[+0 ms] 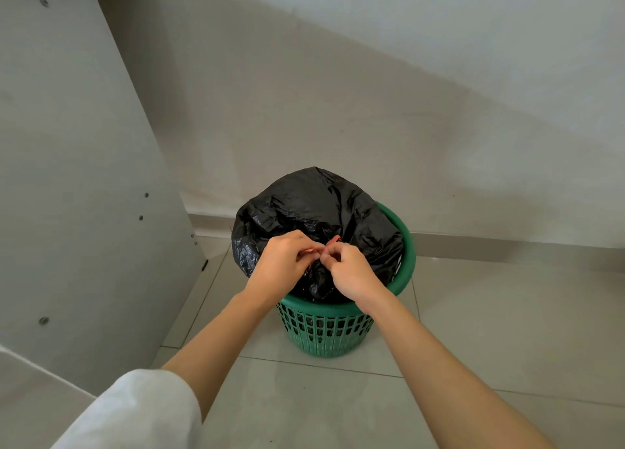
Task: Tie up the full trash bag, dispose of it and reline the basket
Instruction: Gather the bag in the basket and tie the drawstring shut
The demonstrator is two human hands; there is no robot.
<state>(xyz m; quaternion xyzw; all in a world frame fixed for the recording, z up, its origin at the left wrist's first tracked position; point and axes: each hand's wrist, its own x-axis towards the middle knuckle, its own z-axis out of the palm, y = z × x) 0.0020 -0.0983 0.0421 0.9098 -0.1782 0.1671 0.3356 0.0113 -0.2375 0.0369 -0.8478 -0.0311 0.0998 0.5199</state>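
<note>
While a black trash bag [314,208] bulges from the green lattice basket [324,333] at lower centre of the frame, its red drawstring [334,240] is pinched by the curled fingers of the left hand [284,262] and right hand [348,269], held close together over the gathered bag mouth. Pale floor tiles [490,313] lie beneath.

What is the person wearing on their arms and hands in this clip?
Both hands, left hand and right hand, are bare: no gloves, rings or watch visible. The left arm shows a white sleeve pushed up near the elbow; the right forearm is uncovered.
</note>
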